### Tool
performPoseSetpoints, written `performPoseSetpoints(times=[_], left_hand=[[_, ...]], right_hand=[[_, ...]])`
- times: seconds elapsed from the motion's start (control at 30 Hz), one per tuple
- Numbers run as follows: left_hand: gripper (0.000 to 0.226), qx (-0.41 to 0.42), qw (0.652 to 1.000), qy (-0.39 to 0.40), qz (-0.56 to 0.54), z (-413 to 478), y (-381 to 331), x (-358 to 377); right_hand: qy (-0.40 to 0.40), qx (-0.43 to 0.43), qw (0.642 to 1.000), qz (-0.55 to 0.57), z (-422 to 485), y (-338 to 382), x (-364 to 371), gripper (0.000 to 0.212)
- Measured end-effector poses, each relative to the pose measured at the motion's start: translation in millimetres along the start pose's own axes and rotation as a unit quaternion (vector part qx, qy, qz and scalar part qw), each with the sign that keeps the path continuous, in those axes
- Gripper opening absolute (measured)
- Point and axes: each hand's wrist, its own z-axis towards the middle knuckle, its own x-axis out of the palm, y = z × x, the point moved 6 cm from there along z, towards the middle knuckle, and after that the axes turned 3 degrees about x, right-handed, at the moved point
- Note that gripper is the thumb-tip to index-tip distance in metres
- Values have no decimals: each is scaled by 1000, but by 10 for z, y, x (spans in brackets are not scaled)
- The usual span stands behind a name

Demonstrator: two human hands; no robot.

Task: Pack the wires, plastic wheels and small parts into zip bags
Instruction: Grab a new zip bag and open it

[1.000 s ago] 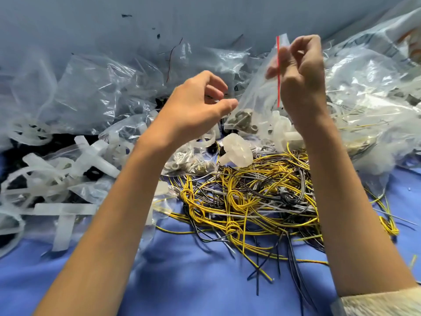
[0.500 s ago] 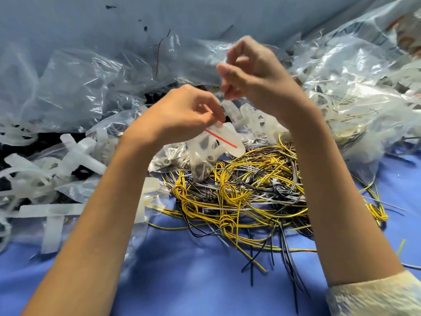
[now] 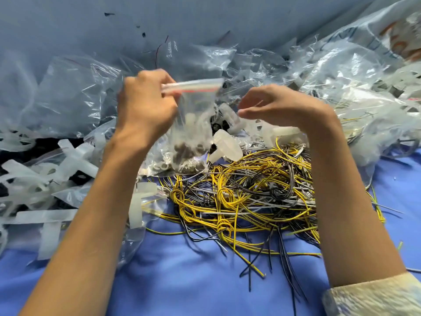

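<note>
My left hand (image 3: 145,110) grips the top left corner of a small clear zip bag (image 3: 193,119) with a red seal line, holding it upright above the pile. Dark small parts and pale plastic pieces lie in the bag's bottom. My right hand (image 3: 280,106) hovers just right of the bag with fingers curled and apart, holding nothing. Below both hands a tangle of yellow, black and grey wires (image 3: 246,192) lies on the blue cloth. A translucent plastic wheel part (image 3: 225,144) rests at the tangle's far edge.
Crumpled clear plastic bags (image 3: 75,96) are heaped at the back and right. Translucent white plastic parts (image 3: 45,174) pile up on the left. Blue cloth (image 3: 182,281) covers the surface in front. A grey wall stands behind.
The zip bag passed from my right hand to my left hand and now hangs upright with its seal on top. My right hand let go and dropped to the bag's right.
</note>
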Motion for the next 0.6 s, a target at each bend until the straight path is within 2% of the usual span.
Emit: performPoseSetpoints(times=[0.07, 0.1, 0.13, 0.2, 0.27, 0.3, 0.47, 0.57, 0.6], left_hand=[[20, 6, 996, -85, 16, 2, -11, -134], [21, 9, 996, -91, 13, 7, -15, -150], [21, 11, 998, -64, 5, 21, -14, -119], [28, 16, 998, 67, -4, 8, -33, 77], [38, 33, 976, 216, 11, -84, -77, 320], [41, 48, 962, 267, 28, -134, -108, 407], [44, 107, 903, 415, 38, -293, -192, 595], [47, 111, 851, 510, 48, -434, -147, 629], [47, 109, 845, 521, 53, -447, -122, 623]], right_hand=[[-50, 34, 998, -23, 41, -184, -59, 29], [-69, 48, 996, -39, 63, -263, -63, 29], [-69, 61, 994, -54, 70, -326, -32, 30], [-9, 88, 992, -95, 97, -451, 132, 35], [54, 104, 981, -153, 114, -533, 289, 39], [61, 109, 979, -164, 120, -543, 318, 41], [37, 125, 975, -182, 198, -576, 302, 49], [41, 127, 976, -173, 210, -606, 320, 51], [43, 130, 977, -165, 211, -623, 326, 52]])
